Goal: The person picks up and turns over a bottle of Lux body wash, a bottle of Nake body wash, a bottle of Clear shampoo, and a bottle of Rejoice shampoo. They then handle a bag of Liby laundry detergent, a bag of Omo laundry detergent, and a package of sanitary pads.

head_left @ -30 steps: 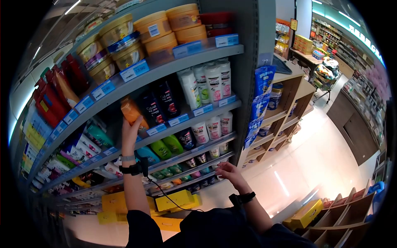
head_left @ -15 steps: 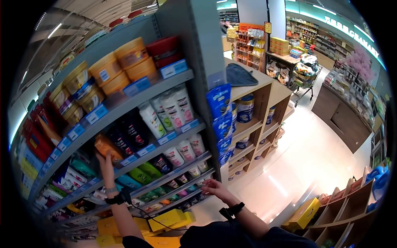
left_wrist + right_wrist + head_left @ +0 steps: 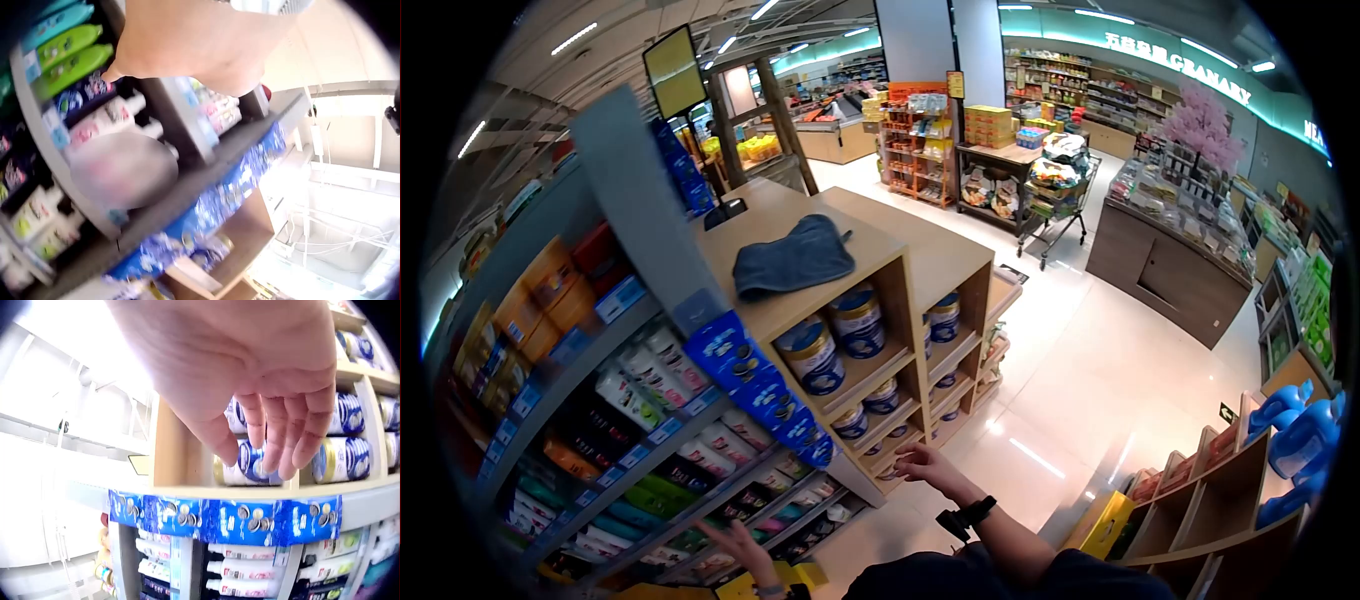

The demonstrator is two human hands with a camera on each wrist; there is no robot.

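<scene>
My left hand [image 3: 738,548] hangs low at the bottom edge, fingers spread, in front of the lower shampoo shelves [image 3: 650,440]. It holds nothing. In the left wrist view the left hand [image 3: 206,44] fills the top, with rows of bottles [image 3: 69,59] behind it. My right hand [image 3: 922,466] is held out over the floor near the foot of a wooden shelf unit [image 3: 920,260]. Its fingers [image 3: 275,444] hang loosely and are empty, in front of blue-labelled tins [image 3: 340,456]. A strip of blue packets [image 3: 760,385] hangs at the shelving's end.
A grey cloth [image 3: 792,258] lies on top of the wooden unit. A glossy floor aisle [image 3: 1090,370] runs to the right. A loaded trolley [image 3: 1055,180] and a dark counter [image 3: 1170,270] stand beyond. A yellow box [image 3: 1105,520] and a wooden rack [image 3: 1200,500] sit at bottom right.
My left hand let go of the orange bottle on the shelf and dropped low. The view swung right, away from the shampoo shelves. My right hand kept its place.
</scene>
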